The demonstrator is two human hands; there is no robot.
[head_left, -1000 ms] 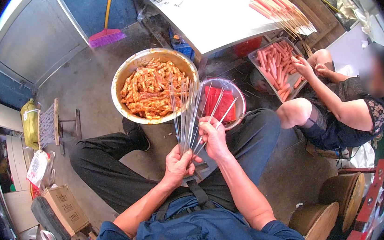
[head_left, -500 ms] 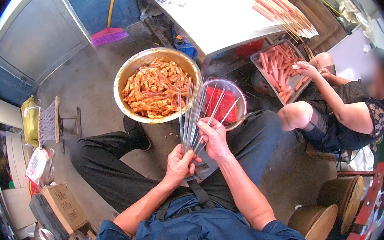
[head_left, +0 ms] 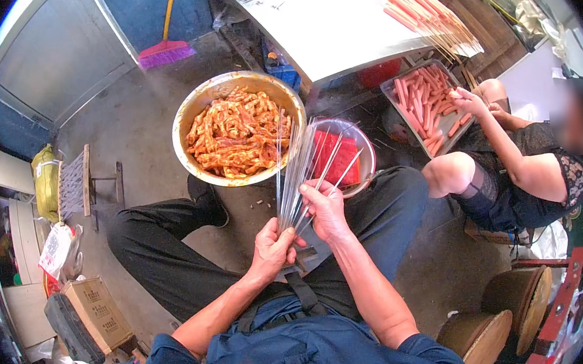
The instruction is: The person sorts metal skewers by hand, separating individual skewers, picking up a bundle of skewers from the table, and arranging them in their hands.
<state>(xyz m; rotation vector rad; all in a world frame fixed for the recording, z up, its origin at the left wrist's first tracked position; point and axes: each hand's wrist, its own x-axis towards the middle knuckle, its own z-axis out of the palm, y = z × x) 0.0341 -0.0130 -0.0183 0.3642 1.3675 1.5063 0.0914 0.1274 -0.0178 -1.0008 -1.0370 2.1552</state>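
Observation:
A fanned bundle of thin metal skewers point(head_left: 295, 171) rises between my hands, its upper ends spread in front of the bowls. My left hand point(head_left: 272, 249) is closed around the bundle's lower end. With thumb and fingers, my right hand point(head_left: 325, 209) pinches a few skewers on the right side of the fan. Just beyond the tips stands a large metal bowl point(head_left: 185, 150) of sauce-coated meat strips point(head_left: 236, 131). To its right, partly behind the skewers, a smaller bowl point(head_left: 367, 147) holds a red block-like thing point(head_left: 337, 159) that I cannot identify.
At right, a seated person point(head_left: 528, 164) handles pink sausages over a metal tray point(head_left: 452, 138). Sausages on sticks point(head_left: 423, 15) and more skewers lie on the white table point(head_left: 339, 28). A broom point(head_left: 166, 53) leans at the back; a folding stool point(head_left: 85, 182) and carton point(head_left: 99, 312) are at left.
The skewer fan has shifted very slightly to the right; both my hands keep their hold. The seated person's hands moved a little, and a hand at the lower left edge changed position.

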